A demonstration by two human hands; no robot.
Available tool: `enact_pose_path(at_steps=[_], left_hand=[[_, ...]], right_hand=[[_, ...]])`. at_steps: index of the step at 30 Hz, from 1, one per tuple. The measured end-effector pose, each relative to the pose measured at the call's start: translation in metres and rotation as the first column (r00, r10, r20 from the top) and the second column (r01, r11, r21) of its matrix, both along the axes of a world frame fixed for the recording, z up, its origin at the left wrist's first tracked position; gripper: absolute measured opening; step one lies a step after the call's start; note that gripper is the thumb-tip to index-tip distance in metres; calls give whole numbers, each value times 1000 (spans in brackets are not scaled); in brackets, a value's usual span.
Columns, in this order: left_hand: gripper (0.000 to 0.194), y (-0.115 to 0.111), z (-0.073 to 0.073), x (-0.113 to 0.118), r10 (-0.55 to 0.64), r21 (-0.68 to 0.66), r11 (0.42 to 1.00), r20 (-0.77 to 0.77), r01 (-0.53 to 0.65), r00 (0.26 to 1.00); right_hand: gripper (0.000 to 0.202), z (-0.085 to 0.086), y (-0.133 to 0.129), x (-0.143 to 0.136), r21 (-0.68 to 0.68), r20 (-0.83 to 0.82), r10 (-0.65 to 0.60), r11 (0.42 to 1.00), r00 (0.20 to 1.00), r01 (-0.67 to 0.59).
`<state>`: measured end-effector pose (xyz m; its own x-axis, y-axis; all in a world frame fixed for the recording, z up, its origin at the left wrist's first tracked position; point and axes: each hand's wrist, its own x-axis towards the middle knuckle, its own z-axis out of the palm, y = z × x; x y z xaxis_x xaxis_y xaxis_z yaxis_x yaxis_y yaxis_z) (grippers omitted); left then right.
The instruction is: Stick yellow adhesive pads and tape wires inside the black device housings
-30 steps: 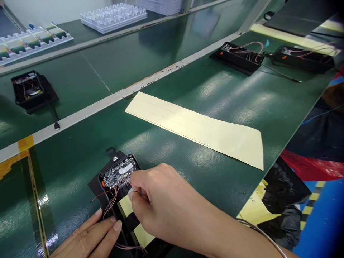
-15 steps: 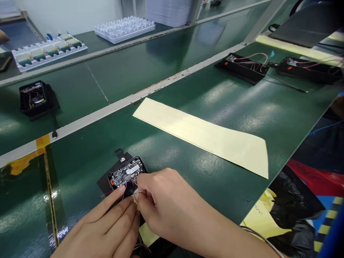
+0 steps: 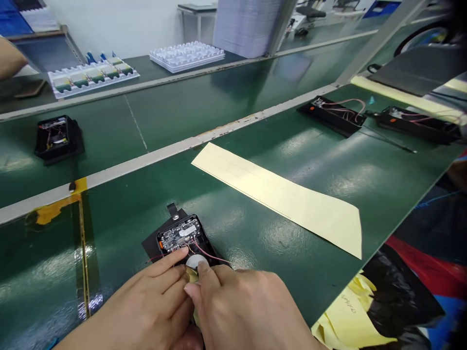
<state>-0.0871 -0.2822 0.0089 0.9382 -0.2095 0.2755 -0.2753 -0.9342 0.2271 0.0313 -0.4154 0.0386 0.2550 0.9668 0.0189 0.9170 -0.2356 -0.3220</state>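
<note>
A black plastic housing (image 3: 207, 243) with a circuit board (image 3: 180, 233) inside lies on the green bench, on a dark flap with a metal snap. My left hand (image 3: 146, 296) is closed on its near left part, index fingertip at the wires by the board's lower edge. A round whitish disc (image 3: 195, 261) sits in the near part of the housing. My right hand (image 3: 241, 301) has its index fingertip on this disc, with the thumb bent close beneath. A pinkish wire (image 3: 209, 253) runs from the board out to the right. The housing's near end is hidden by my hands.
A long pale yellow sheet (image 3: 280, 199) lies beyond my right hand. Two black housings with wires (image 3: 332, 116) stand far right. Another open housing (image 3: 54, 138) is at left, past the pale bench strip. White trays (image 3: 186, 56) stand at the back. A person's arm (image 3: 9, 58) shows far left.
My right hand has let go of the wires at the board and moved down onto the disc, which now shows more fully. The view has shifted slightly.
</note>
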Motion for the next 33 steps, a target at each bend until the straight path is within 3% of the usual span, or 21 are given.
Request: enact_pose_path(at_steps=[4,7,11,13,15,18,21,26,33], left_hand=[[30,0,3,-5,-2,-37,999,-55,0,998],[21,0,4,-7,-14,-30,999,-63,13,998],[22,0,2,-12,-12,-24,1000,-73,10,997],[23,1,-1,-15,-3,-1,1000,-69,3,998],[29,2,-3,-17,4,82,997,-46,-1,999],[47,4,-5,-17,0,238,971,20,-5,1000],[56,0,-3,-9,-13,322,947,26,4,1000],[69,-11,-2,5,38,347,937,-43,-21,998],[62,-24,1,9,141,272,957,-124,-103,982]], right_hand=[[30,-3,-14,-5,40,56,-22,999,998,20],[47,7,-26,3,185,122,-125,978,985,101],[43,18,-39,23,357,67,-245,911,967,206],[38,12,-42,31,320,-21,-232,920,973,226],[37,-1,-41,35,199,-165,-226,946,960,257],[27,-19,-38,34,24,-423,-246,959,872,282],[12,-27,-35,33,-37,-572,-248,960,782,277],[5,-32,-40,36,-50,-629,-206,973,750,225],[13,-38,-39,39,3,-628,-146,982,764,190]])
